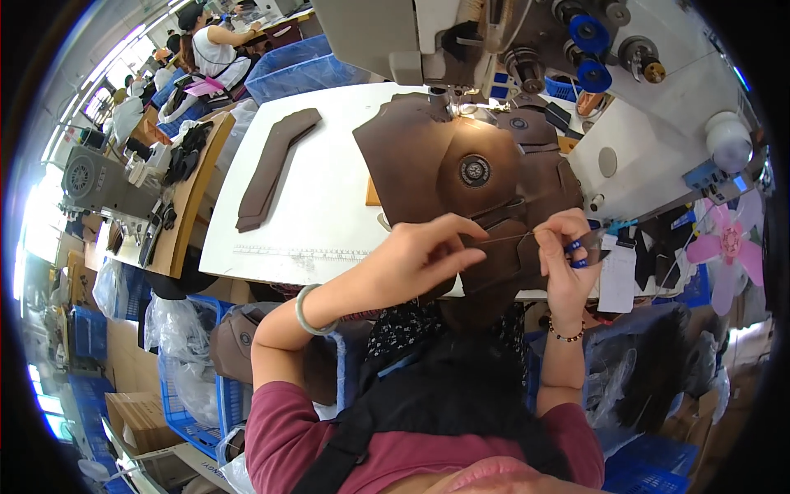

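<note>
A thin thread stretches between my two hands above brown leather-like pieces. My left hand is curled, with the thread's left end at its fingers; its exact grip is partly hidden. In my right hand are blue-handled thread snips, their dark blades pointing right, while the thumb and forefinger pinch the thread. Below and beyond the hands, a large brown panel and a piece with a round dark emblem lie under the sewing machine. More brown pieces overlap toward me.
On the white table, a stack of long brown strips lies left, near a printed ruler scale. A pink fan stands right. Blue crates hold plastic bags and brown pieces beside me. Another person sits at the far left.
</note>
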### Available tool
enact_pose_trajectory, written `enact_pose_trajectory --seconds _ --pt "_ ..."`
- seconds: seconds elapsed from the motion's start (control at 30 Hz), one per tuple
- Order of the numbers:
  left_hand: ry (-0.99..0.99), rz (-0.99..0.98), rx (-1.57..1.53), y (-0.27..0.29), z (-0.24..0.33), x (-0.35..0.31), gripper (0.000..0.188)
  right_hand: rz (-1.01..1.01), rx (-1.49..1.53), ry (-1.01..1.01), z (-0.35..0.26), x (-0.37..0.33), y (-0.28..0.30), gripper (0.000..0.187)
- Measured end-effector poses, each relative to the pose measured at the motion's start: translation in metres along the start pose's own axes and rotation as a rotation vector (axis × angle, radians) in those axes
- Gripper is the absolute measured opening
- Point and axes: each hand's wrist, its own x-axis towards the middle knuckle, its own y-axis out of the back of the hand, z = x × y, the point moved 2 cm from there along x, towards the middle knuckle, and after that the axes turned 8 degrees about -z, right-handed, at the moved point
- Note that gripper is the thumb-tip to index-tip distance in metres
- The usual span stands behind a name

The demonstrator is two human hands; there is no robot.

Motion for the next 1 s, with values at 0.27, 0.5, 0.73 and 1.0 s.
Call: enact_pose_trajectory --seconds 0.27,0.5,0.73,1.0 --pt "0.040 0.351 0.387 0.019 0.002 -0.010 0.013 -0.110 -0.037 -0.020 0.006 0.019 -0.020 0.008" --pt "-0.218 0.500 0.393 0.021 0.016 0.006 0.026 -0.214 -0.057 -0.048 0.004 0.034 -0.038 0.011" --pt "0.120 0.172 -0.550 0.015 0.004 0.018 0.021 -0.191 -0.015 0.013 0.001 0.038 -0.036 0.011" --pt "-0.080 0.435 0.008 0.019 0.003 0.030 0.010 -0.151 0.091 -0.117 0.016 0.043 -0.029 0.011"
